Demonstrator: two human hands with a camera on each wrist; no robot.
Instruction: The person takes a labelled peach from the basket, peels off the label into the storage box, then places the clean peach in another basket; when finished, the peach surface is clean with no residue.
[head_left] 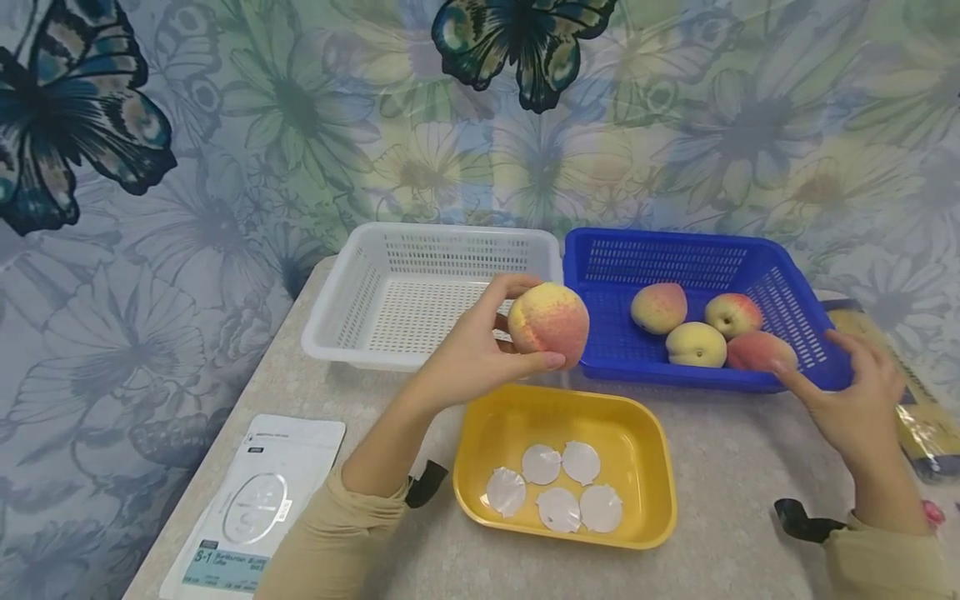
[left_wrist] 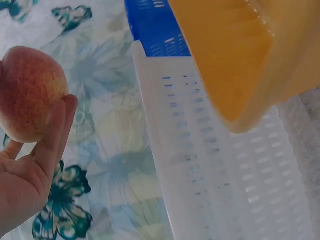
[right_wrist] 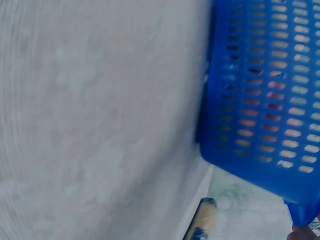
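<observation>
My left hand (head_left: 495,342) holds a red-and-yellow peach (head_left: 549,323) between thumb and fingers, above the gap between the white basket (head_left: 352,292) and the yellow tray (head_left: 645,433). In the left wrist view the peach (left_wrist: 30,92) rests against my fingers (left_wrist: 50,145). My right hand (head_left: 847,392) is at the front right corner of the blue basket (head_left: 592,275) with fingers spread and relaxed; whether it touches the rim is unclear. Several peaches (head_left: 697,343) lie in the blue basket. The right wrist view shows the blue basket's side (right_wrist: 265,100).
Several white round discs (head_left: 558,487) lie in the yellow tray. A white printed packet (head_left: 255,500) lies at the table's front left. A yellow and black package (head_left: 918,392) lies at the right edge. A butterfly-patterned cloth hangs behind the table (head_left: 735,467).
</observation>
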